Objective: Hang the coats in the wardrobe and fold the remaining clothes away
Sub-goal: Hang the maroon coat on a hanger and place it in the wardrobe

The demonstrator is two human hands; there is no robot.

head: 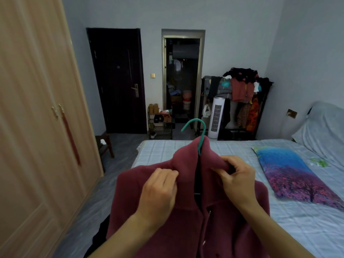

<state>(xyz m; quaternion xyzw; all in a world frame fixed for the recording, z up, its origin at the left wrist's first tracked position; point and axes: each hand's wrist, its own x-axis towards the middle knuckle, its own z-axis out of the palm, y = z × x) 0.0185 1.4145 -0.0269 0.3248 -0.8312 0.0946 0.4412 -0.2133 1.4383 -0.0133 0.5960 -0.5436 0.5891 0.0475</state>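
The maroon coat (186,211) is held up over the near edge of the bed (232,151), already on a teal hanger (197,135) whose hook stands above the collar. The collar is pinched on its left side by the left hand (158,190) and on its right by the right hand (236,175), fingers curled into the cloth. The step is judged to be squaring the shoulders; both sides should be drawn evenly before the closed wardrobe (37,127) at left is opened.

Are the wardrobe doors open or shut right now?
Shut. The wardrobe doors sit flush, handles side by side, while both hands hold the coat on its hanger.
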